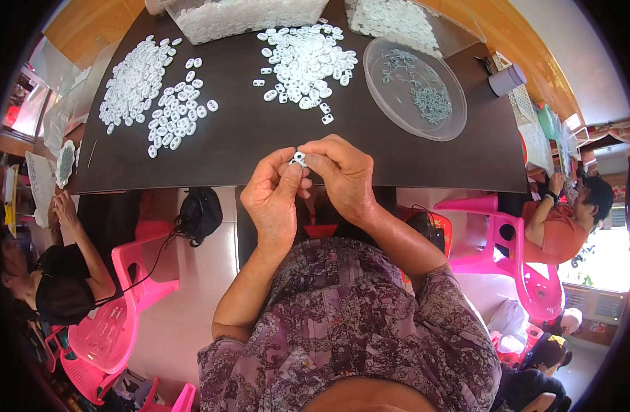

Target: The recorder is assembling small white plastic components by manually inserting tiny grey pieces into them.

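Just past the near edge of the table, my two hands meet around a small white plastic piece with two dark holes. My left hand pinches it between thumb and fingertips from the left. From the other side the thumb and fingers of my right hand press on the same piece. My fingertips hide part of it. Beyond my hands lies a heap of similar white two-holed pieces, with a few strays beside it. A smaller group of white oval pieces lies to the left, beside a larger pile.
A round clear tray of small grey-green parts sits at right. Clear bins of white pieces stand at the back. A purple-lidded cup is at far right. People sit on both sides, near pink plastic chairs.
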`<action>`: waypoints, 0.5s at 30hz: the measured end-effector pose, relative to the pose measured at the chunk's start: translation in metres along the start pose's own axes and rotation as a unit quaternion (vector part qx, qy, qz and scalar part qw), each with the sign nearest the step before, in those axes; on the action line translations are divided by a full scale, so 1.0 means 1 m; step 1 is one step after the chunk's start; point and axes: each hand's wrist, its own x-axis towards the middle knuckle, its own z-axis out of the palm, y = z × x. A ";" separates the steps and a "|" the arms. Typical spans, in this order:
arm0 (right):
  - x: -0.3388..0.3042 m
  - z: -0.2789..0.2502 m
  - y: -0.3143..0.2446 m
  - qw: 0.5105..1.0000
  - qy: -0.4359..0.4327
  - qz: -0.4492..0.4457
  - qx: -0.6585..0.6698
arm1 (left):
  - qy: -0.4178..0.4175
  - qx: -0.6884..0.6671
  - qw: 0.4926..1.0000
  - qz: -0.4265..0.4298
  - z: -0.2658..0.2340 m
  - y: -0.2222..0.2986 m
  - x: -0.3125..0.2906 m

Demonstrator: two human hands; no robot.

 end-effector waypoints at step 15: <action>-0.001 -0.007 -0.002 0.997 -0.001 0.058 0.049 | -0.045 0.026 0.999 -0.003 -0.002 0.001 0.001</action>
